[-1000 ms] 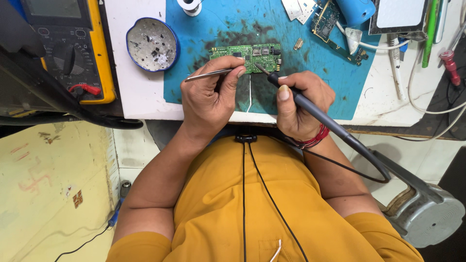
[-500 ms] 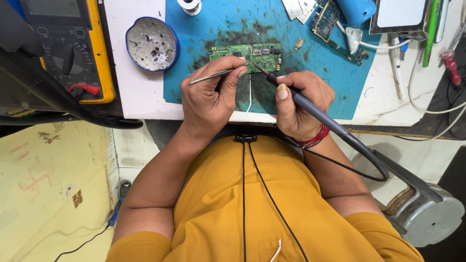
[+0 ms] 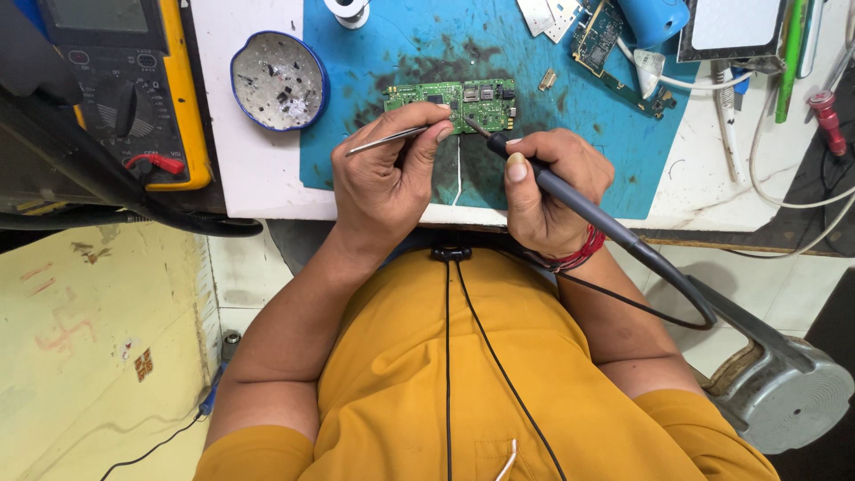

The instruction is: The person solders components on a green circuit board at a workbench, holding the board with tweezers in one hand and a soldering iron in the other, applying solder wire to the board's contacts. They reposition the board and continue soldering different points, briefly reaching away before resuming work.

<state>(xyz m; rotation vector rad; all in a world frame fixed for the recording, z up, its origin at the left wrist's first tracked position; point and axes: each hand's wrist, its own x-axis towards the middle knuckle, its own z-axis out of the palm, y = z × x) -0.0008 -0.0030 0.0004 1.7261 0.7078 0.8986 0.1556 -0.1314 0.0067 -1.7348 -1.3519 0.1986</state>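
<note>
Little has moved since half a second ago: tweezers (image 3: 387,138) and iron tip stay at the board, hands barely shifted. White table (image 3: 258,178) carries a blue mat (image 3: 588,134); mat's near edge runs close to the table's front edge, under both wrists. Yellow multimeter (image 3: 134,89) fills the left end; round blue dish (image 3: 279,80) sits just off the mat's left edge. Open mat remains right of the green circuit board (image 3: 454,100), toward the clutter at upper right. Left hand (image 3: 387,191), grip closed on the tweezers. Right hand (image 3: 543,191), grip closed on the soldering iron (image 3: 570,196), tip touching the board's near edge.
</note>
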